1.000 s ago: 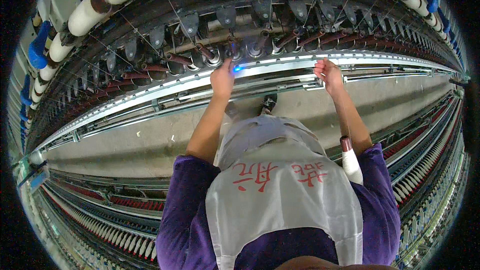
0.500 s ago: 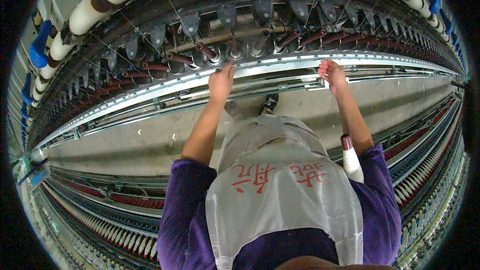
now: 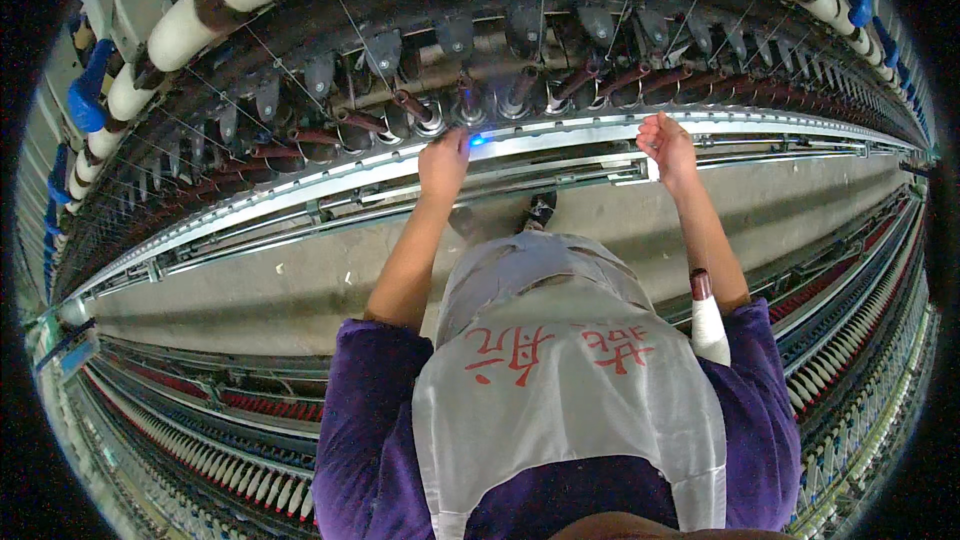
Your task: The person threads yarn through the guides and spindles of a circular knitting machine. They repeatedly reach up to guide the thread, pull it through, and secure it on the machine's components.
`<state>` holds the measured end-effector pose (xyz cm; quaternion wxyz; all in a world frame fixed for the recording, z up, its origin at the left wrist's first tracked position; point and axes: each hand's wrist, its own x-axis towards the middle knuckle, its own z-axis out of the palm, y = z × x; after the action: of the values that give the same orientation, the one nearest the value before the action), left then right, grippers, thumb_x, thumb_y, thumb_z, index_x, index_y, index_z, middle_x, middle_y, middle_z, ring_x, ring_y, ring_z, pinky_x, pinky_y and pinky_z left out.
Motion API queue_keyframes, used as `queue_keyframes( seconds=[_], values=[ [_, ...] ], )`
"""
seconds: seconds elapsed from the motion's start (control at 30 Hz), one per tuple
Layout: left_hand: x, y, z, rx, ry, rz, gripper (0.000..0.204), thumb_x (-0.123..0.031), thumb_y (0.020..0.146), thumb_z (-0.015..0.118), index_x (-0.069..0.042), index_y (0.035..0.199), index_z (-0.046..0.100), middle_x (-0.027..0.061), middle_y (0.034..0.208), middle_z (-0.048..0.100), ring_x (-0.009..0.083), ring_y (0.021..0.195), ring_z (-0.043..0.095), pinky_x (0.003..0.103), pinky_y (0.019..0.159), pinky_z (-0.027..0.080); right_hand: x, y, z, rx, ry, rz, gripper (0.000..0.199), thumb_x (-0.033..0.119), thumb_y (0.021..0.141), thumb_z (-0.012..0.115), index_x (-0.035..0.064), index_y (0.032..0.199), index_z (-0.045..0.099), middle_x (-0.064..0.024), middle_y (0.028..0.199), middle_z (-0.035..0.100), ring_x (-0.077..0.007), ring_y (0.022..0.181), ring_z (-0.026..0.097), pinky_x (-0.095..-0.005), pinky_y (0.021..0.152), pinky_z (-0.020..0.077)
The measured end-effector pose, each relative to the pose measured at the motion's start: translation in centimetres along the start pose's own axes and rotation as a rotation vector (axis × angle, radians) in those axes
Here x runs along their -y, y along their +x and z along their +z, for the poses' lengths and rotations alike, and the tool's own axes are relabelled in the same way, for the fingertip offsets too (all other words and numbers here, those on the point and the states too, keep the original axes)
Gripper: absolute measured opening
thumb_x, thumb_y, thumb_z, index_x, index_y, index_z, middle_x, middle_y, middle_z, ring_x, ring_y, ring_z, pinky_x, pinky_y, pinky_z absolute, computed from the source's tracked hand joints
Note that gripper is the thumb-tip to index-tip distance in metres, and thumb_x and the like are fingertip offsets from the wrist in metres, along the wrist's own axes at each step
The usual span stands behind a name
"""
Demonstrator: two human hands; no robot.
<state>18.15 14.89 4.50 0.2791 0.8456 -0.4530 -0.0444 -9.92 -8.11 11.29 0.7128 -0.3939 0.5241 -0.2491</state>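
My left hand (image 3: 444,164), fingers folded in, is at the pale metal rail (image 3: 560,134) below the spindles. Just right of its fingertips a small blue light (image 3: 482,139) glows on the rail. Behind it stands a dark brown bobbin tube (image 3: 466,92) on its spindle. My right hand (image 3: 668,150) is raised in front of the rail farther right, fingers curled with their tips together; anything held there is too small to make out. A bobbin wound with white yarn (image 3: 709,332), brown at its top, rests between my right upper arm and the apron (image 3: 570,390).
Brown tubes (image 3: 580,78) line the spinning frame, with thin threads running down to them. Large white roving bobbins (image 3: 185,28) and blue holders (image 3: 86,100) hang above. Behind me another frame carries rows of white bobbins (image 3: 255,480). Concrete floor (image 3: 300,270) lies between.
My left index finger, stretched toward the spindle before, has drawn back and folded. The blue light has come on beside it. My right hand's fingers have curled in more.
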Motion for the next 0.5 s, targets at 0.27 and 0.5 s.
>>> queue_keyframes(
  seconds=[0.27, 0.5],
  values=[
    [-5.3, 0.5, -7.2, 0.079, -1.153, -0.609, 0.013, -0.013, 0.087, 0.057, -0.002, 0.087, 0.063, -0.0012, 0.052, 0.047, 0.0070, 0.044, 0.043, 0.022, 0.045, 0.038, 0.7, -4.7, 6.0, 0.320, -0.217, -0.154, 0.032, 0.031, 0.093, 0.046, 0.0016, 0.091, 0.058, -0.0067, 0.083, 0.062, -0.0148, 0.073, 0.060, -0.0282, 0.070, 0.0499],
    [-8.4, 4.6, -7.1, -0.026, -0.858, -0.208, 0.018, -0.016, 0.089, 0.056, -0.005, 0.100, 0.064, -0.0021, 0.055, 0.050, 0.0056, 0.048, 0.045, 0.022, 0.046, 0.037, -0.2, -7.1, 13.6, 0.712, -0.567, -0.269, 0.029, 0.019, 0.095, 0.043, -0.0039, 0.092, 0.060, -0.0075, 0.085, 0.063, -0.0140, 0.079, 0.060, -0.0271, 0.073, 0.0499]
  ],
)
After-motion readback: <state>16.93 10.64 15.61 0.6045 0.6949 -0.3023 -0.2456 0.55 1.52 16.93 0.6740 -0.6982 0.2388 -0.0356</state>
